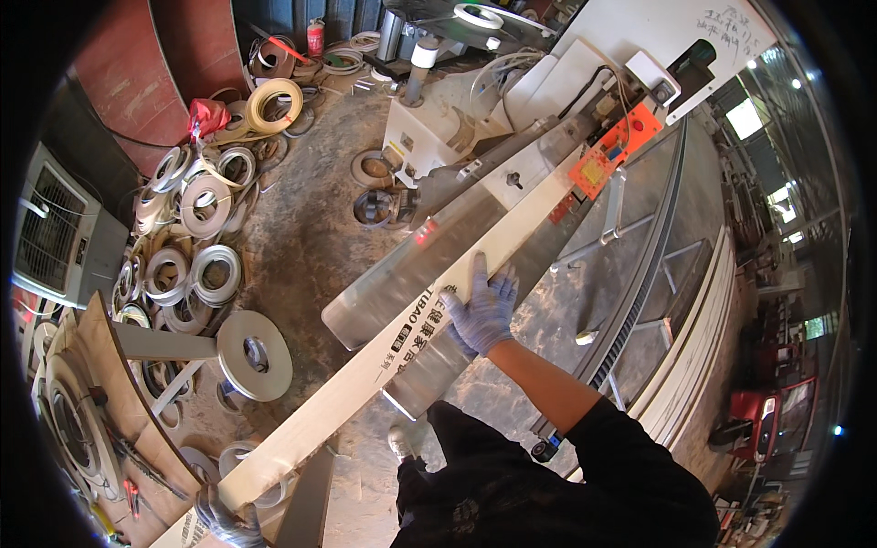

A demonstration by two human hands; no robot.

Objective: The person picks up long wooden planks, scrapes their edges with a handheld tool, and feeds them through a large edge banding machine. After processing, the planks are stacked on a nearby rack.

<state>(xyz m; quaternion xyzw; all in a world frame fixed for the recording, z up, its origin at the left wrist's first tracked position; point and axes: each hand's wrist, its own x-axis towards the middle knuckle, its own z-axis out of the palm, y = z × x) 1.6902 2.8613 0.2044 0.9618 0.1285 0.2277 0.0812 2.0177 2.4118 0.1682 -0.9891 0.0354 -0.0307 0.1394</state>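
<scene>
A long, narrow pale wooden board (365,370) runs diagonally from the lower left to the upper right, with dark print on its face. It lies across the metal table of a machine (365,297), and its far end reaches the orange machine guard (605,160). My right hand (481,310), in a grey-blue glove, rests on the board with fingers spread and thumb apart. Down at the lower left, my gloved left hand (227,519) closes around the board's near end; its fingertips are partly hidden. Beneath that end, another printed board (187,534) shows in part.
Many rolls of edge banding (206,203) lie heaped on the left floor. A large white roll (254,356) sits nearer, beside a brown panel (128,402) holding tools. A curved roller track (644,292) passes on the right, alongside stacked long strips (703,352). A red vehicle (767,416) stands farther right.
</scene>
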